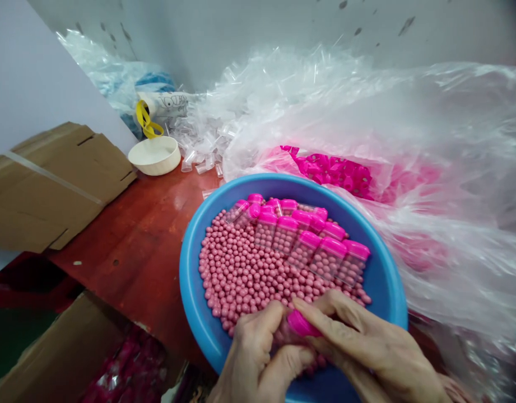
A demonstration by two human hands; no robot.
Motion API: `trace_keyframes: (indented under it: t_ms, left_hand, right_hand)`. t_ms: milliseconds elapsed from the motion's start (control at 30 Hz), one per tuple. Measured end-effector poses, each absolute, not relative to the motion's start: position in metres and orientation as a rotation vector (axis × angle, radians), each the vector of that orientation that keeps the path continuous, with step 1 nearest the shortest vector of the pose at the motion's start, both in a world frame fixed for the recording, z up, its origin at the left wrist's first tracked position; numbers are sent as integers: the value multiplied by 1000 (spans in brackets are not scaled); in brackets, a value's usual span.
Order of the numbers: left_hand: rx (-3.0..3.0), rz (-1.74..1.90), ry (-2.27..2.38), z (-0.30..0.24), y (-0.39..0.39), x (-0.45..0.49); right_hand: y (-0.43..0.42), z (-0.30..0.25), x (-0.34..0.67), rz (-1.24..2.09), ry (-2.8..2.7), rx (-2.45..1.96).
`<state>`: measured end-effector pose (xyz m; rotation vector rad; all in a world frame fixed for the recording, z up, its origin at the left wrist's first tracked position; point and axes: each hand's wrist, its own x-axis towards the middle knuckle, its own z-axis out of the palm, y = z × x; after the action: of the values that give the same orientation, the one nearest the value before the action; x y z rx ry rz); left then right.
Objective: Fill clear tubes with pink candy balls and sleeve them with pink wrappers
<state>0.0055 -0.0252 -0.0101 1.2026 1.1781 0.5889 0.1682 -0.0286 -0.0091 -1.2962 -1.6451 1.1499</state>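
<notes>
Over the near side of a blue basin (189, 268), my left hand (260, 352) is closed around a small clear container whose body is mostly hidden by the fingers. My right hand (358, 341) pinches the bright pink cap (302, 323) at that container's end. Both hands meet at the cap. Dull pink beads (245, 274) fill much of the basin. On top of them, toward the back and right, lie several clear containers (328, 257) with pink caps and beads inside.
Behind the basin, a plastic bag (409, 112) holds bright pink caps (333, 170). Clear empty containers (207, 140) are heaped at the back. A white round dish (154, 157), a yellow tape ring (147, 120) and flattened cardboard (51, 184) are left on the red table (135, 246). A box with pink-capped items (123, 364) stands below.
</notes>
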Motion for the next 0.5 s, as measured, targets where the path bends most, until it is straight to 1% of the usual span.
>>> trace_keyframes:
  t_ms: [133, 267, 333, 433, 500]
  left_hand:
    - [1061, 573, 1004, -12, -20, 8]
    - [875, 527, 847, -6, -15, 8]
    - [723, 452, 769, -2, -12, 6]
    - [582, 384, 703, 0, -9, 1]
    - [543, 344, 688, 0, -8, -2]
  right_hand:
    - [-26, -4, 189, 880, -1880, -1128]
    - [-21, -5, 211, 516, -2097, -1170]
    - [-21, -2, 210, 544, -2177, -1121]
    - [-24, 4, 196, 673, -2008, -1094]
    - [-29, 6, 188, 590, -1967, -1064]
